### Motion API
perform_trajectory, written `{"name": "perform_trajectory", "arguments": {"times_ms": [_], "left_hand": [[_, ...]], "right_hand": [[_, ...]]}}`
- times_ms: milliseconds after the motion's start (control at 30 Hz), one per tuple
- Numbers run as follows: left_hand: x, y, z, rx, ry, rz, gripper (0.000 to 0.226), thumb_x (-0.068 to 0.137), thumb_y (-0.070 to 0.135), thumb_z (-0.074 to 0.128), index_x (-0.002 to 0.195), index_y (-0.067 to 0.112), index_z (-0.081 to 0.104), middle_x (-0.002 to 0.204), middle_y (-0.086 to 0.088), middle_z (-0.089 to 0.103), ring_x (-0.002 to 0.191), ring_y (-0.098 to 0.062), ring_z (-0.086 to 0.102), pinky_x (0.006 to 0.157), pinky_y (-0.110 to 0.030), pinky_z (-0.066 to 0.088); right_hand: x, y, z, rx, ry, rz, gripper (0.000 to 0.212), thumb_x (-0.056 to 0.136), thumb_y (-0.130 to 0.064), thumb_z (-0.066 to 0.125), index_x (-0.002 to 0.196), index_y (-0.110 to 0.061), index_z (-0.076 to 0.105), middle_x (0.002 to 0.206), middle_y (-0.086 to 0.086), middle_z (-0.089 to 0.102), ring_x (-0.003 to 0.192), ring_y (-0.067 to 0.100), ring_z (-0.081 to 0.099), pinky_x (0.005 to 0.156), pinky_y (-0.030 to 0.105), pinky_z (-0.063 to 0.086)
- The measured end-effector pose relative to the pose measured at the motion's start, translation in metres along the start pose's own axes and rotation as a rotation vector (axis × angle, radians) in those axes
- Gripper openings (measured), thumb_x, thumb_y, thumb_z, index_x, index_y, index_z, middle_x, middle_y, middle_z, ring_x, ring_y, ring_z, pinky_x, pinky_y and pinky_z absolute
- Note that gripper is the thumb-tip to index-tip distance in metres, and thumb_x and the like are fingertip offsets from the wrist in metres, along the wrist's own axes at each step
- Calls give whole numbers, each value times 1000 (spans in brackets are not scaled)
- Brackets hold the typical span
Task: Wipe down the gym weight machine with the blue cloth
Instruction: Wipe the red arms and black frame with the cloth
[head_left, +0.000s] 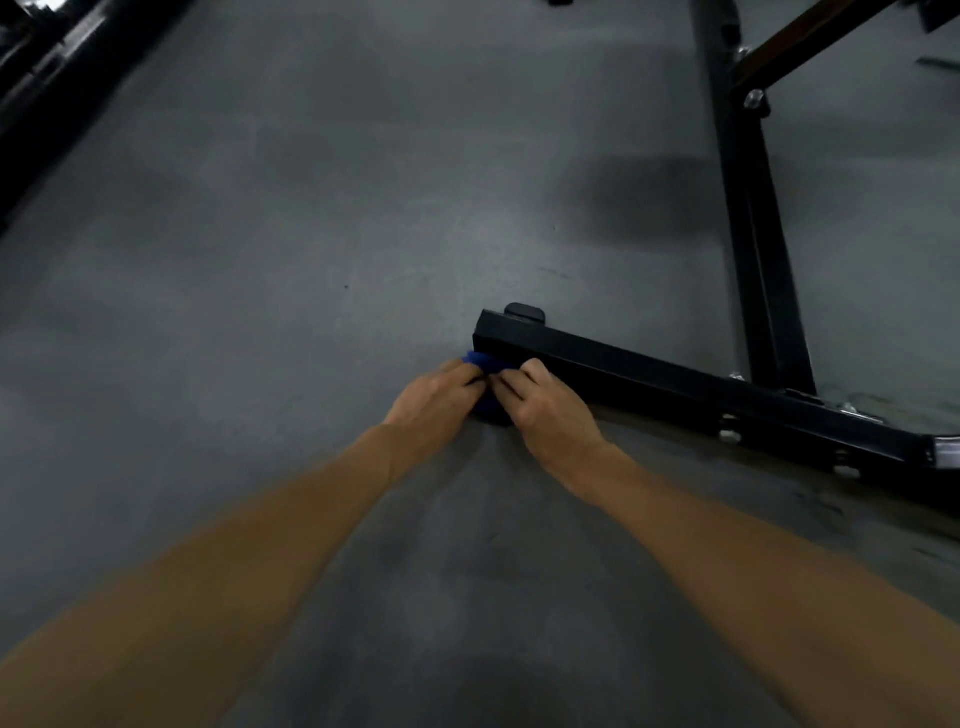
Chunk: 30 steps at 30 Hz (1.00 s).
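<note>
The blue cloth (482, 364) is bunched low against the near side of the machine's black base bar (649, 371), close to the bar's left end. My left hand (434, 402) and my right hand (545, 405) meet over it, fingers curled and gripping the cloth between them. Most of the cloth is hidden under my fingers; only a small blue patch shows above and below them. The bar lies on the floor and runs right to a bolted joint (730, 434).
A black upright post (748, 218) rises from the base bar at the right, with a brown-edged diagonal brace (810, 47) bolted to it. A small black foot pad (524, 313) sits behind the bar's end. Grey floor (260, 260) spreads left; dark equipment (47, 67) lies at the top left.
</note>
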<state>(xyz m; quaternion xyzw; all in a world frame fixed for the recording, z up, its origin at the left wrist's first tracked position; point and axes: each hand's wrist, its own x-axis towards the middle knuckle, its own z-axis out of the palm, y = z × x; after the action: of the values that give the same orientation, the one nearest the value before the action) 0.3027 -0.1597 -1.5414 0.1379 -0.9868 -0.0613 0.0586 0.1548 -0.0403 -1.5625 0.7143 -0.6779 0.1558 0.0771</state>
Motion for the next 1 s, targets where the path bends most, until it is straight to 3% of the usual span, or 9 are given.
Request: {"name": "perform_trajectory", "arguments": {"times_ms": [133,233,300,433,567,633,767,933,1000], "left_hand": [[8,21,-7,78,-64,128,25,61,-1,88,82,7,76,87,-9,70,78,-29,68,63,-33,60],[25,53,-20,80,6,297,14,77,-1,73,90,2,73,90,-13,68,82,-30,64,68,-38,59],[49,79,-35,27,216,298,16,88,0,55,96,-2,69,96,-18,66,85,-33,62,72,-40,57],[111,137,-60,-29,333,268,22,90,13,53,103,6,68,107,-15,65,92,-33,58,78,-41,48],[141,191,-25,-54,-10,307,35,89,14,59,122,6,65,127,-16,62,109,-36,61,89,-49,56],[146,209,-12,-83,-86,296,46,89,10,65,135,3,61,140,-21,58,121,-39,60,102,-49,51],[151,228,-13,29,-213,359,64,102,17,49,160,13,23,168,-10,17,153,-27,21,124,-41,15],[165,227,-22,-38,-310,313,63,105,20,42,161,9,15,169,-8,13,155,-19,15,126,-34,14],[170,226,-25,-19,-336,338,64,107,26,42,161,9,14,169,-8,12,155,-19,15,126,-31,14]], "right_hand": [[-22,-1,-14,5,-79,49,20,81,-6,75,101,-2,73,88,8,69,82,24,54,76,32,50],[-47,17,-49,-27,-59,20,10,84,-7,67,90,-4,73,84,8,67,78,24,54,75,34,47],[-60,39,-87,-39,65,79,22,94,-9,54,103,2,71,96,14,67,84,30,57,79,40,49],[-100,96,-151,-202,159,253,34,89,-4,69,121,6,65,113,19,66,98,38,58,91,46,48],[-151,117,-157,-281,-140,503,62,64,-8,91,121,1,67,104,20,69,93,41,63,79,48,56],[-167,119,-162,-326,-228,549,64,63,-9,91,121,3,67,102,22,69,90,42,64,78,49,56],[-189,114,-163,-438,-233,579,58,78,-4,76,131,7,58,107,26,65,95,41,61,84,46,55],[-166,105,-155,-537,-169,557,54,75,-8,55,127,6,63,127,24,64,117,36,48,93,39,51],[-172,111,-149,-594,-242,500,56,91,-14,54,141,10,45,146,26,47,133,38,41,107,42,41]]}}
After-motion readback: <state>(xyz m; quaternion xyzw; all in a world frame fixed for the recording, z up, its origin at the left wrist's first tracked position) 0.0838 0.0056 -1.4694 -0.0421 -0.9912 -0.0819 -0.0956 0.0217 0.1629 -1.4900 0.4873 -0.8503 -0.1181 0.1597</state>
